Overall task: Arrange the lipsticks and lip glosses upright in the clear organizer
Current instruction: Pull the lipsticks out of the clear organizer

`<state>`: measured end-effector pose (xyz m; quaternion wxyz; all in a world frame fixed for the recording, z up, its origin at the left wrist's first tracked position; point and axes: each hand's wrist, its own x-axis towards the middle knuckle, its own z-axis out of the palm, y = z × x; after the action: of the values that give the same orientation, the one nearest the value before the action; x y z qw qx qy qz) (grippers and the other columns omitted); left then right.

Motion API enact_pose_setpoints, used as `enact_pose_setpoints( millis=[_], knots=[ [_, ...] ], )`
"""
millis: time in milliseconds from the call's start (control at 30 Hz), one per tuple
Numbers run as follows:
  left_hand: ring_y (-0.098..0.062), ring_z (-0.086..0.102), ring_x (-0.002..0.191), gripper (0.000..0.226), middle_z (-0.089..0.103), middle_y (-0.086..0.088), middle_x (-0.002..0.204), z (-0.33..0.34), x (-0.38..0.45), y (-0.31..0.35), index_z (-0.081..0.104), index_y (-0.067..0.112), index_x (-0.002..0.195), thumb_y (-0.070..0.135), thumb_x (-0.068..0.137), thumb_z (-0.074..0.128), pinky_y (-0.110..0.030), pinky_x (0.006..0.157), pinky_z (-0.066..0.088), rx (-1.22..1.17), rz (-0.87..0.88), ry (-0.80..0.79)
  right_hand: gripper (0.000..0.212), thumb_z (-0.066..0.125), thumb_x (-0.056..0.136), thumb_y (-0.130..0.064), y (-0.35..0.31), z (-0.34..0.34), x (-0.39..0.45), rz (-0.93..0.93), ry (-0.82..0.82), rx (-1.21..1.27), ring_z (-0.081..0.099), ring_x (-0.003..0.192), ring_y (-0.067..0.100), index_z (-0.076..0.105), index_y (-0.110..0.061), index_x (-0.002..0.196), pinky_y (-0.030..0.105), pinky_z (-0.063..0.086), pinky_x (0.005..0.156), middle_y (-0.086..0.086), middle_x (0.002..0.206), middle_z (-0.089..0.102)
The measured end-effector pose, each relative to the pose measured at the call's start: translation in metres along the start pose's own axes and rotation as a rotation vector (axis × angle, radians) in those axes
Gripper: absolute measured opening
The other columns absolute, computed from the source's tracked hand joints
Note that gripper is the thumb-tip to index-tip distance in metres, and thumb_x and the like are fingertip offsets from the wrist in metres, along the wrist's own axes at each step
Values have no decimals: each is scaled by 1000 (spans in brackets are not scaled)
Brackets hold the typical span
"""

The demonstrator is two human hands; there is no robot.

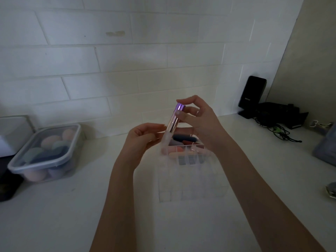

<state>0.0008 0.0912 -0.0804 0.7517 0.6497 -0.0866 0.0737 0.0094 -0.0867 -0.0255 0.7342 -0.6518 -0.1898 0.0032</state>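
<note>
A clear gridded organizer (190,179) stands on the white counter in the middle of the head view. Several lipsticks (183,140) lie and stand in its far cells. My right hand (198,120) pinches the shiny purple cap of a lip gloss tube (173,122), which hangs nearly upright with its frosted lower end over the organizer's far left corner. My left hand (143,137) sits just left of the tube, fingertips at its middle; I cannot tell whether they grip it.
A lidded clear box (45,153) of makeup sponges sits at the left. A black device (251,95) and tangled cables (278,120) lie at the back right by the tiled wall. A grey object (325,151) pokes in at the right edge.
</note>
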Motion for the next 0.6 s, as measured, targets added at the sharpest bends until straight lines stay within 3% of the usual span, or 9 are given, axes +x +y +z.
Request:
enact_pose_setpoints(
  millis=[233, 400, 500, 600],
  knots=[
    [-18, 67, 72, 41, 70, -2, 68, -3, 4, -9, 68, 12, 72, -19, 77, 42, -21, 61, 53, 88, -62, 96, 27, 75, 75, -3, -6, 20, -6, -160, -150, -428, 67, 72, 22, 55, -20, 79, 38, 60, 68, 13, 97, 66],
    [-9, 61, 56, 35, 66, 5, 55, -4, 8, -13, 67, 13, 70, -17, 77, 49, -18, 53, 50, 109, -54, 196, 29, 79, 71, -12, 2, 28, -9, -207, -275, -681, 64, 84, 20, 52, -18, 79, 38, 57, 81, 1, 88, 65],
    [-8, 61, 63, 35, 68, 7, 62, -4, 9, -20, 69, 21, 66, -10, 73, 55, -12, 58, 45, 437, 90, 404, 17, 73, 80, -20, 2, 24, -6, -172, -266, -670, 65, 80, 18, 58, -13, 82, 31, 55, 75, 2, 88, 68],
    [-8, 62, 77, 32, 68, 5, 78, -3, 10, -27, 71, 21, 77, -5, 74, 53, -10, 66, 42, 654, 91, 454, 19, 55, 93, -27, -2, 7, 4, -83, -132, -573, 65, 74, 13, 65, -12, 89, 28, 55, 70, -3, 82, 68]
  ],
)
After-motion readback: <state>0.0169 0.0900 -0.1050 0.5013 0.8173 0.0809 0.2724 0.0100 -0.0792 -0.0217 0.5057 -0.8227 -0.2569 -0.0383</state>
